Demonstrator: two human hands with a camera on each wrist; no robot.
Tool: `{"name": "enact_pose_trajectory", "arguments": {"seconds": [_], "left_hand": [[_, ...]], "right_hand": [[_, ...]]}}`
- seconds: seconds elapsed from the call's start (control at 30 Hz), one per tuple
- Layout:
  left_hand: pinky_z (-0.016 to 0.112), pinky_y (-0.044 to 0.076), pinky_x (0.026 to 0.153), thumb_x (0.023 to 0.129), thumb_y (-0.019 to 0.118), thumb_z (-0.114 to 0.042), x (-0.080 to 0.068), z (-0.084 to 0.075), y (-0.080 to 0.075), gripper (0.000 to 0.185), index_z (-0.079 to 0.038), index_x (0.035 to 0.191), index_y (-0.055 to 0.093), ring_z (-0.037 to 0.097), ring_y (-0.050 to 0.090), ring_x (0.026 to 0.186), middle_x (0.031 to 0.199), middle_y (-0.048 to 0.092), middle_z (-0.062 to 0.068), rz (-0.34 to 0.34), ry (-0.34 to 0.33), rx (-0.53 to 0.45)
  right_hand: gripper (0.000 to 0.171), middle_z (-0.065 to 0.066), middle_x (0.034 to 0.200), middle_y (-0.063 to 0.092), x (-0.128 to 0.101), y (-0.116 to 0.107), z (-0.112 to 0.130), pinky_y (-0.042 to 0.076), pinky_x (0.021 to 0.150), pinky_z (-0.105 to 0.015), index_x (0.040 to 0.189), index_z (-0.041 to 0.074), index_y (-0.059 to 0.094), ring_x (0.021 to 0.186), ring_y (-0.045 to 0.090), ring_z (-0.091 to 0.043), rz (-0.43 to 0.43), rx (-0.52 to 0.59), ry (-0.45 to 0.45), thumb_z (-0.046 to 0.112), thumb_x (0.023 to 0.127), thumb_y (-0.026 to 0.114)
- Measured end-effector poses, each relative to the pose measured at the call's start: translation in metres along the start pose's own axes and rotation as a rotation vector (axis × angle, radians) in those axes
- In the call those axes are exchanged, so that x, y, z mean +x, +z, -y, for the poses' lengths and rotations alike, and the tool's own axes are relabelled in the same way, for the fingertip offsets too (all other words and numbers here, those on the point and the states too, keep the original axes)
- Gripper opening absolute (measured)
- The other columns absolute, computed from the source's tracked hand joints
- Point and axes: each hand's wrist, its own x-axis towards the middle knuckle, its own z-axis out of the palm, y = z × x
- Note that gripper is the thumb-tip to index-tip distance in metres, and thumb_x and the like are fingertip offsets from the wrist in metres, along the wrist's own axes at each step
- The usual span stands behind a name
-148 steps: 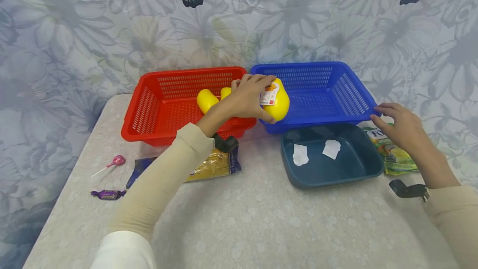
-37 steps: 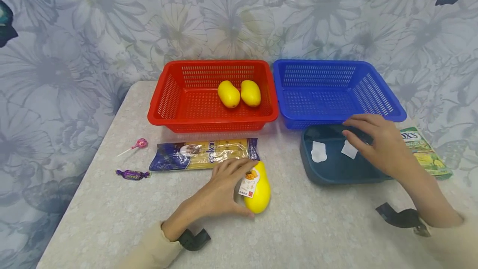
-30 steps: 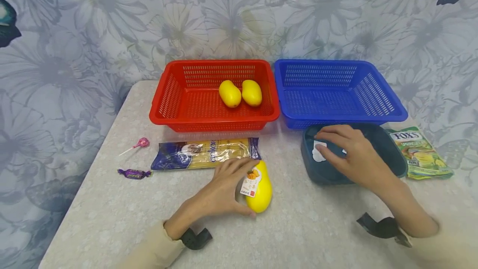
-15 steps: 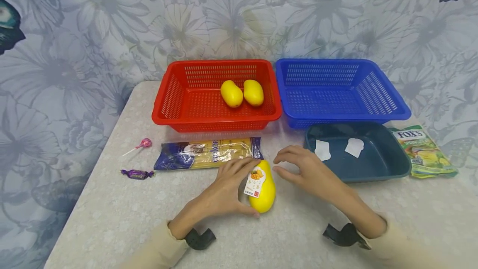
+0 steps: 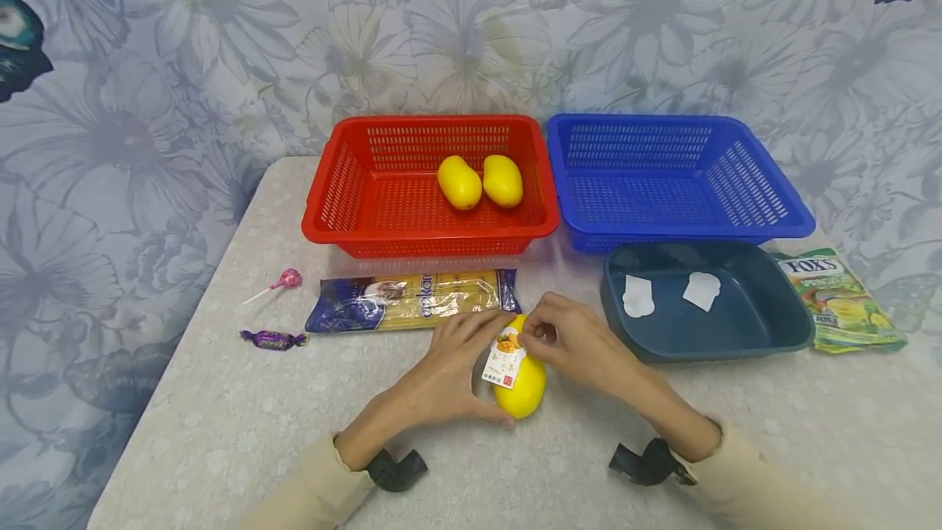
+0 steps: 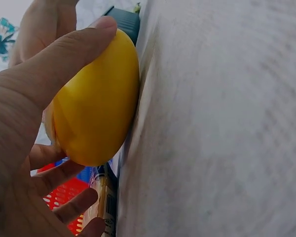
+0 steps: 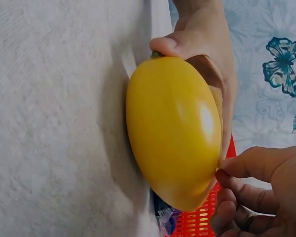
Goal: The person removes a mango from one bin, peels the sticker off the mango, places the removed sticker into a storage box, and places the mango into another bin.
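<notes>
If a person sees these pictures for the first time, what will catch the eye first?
First, the yellow mango on the table's near middle: the left hand grips it and the right hand picks at its white sticker. Behind stand a red basket holding two more mangoes and a blue basket.

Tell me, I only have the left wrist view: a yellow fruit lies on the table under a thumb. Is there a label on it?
Observer: Yes, the mango carries a white sticker on top.
Operator: Is the other hand near?
Observer: The right hand pinches the sticker's upper edge, while the left hand grips the mango.
Operator: Any other stickers around?
Observer: Two white ones lie in the dark tray.
</notes>
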Motion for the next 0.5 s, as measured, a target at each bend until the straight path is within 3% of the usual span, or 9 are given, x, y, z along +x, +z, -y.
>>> {"name": "enact_pose_trajectory", "arguments": {"seconds": [0.3, 0.5], "left_hand": [[0.054, 0.024, 0.111, 0.057, 0.089, -0.064, 0.001, -0.0009, 0.0014, 0.125, -0.02, 0.158, 0.03, 0.023, 0.028, 0.14, 0.158, 0.033, 0.002, 0.004, 0.011, 0.003], [0.054, 0.023, 0.111, 0.059, 0.088, -0.065, -0.0006, -0.0004, 0.0016, 0.124, -0.019, 0.158, 0.03, 0.022, 0.026, 0.142, 0.158, 0.033, 0.001, 0.002, -0.02, -0.008]], "right_hand": [[0.014, 0.006, 0.078, 0.056, -0.0042, 0.0012, -0.0004, 0.046, 0.063, -0.023, 0.08, 0.015, 0.068, 0.073, 0.053, -0.012, -0.031, 0.178, 0.034, 0.003, 0.084, 0.074], [0.016, 0.009, 0.077, 0.055, -0.0048, -0.0003, 0.0021, 0.044, 0.063, -0.024, 0.08, 0.019, 0.068, 0.072, 0.053, -0.012, -0.024, 0.246, -0.001, 0.005, 0.084, 0.076]]}}
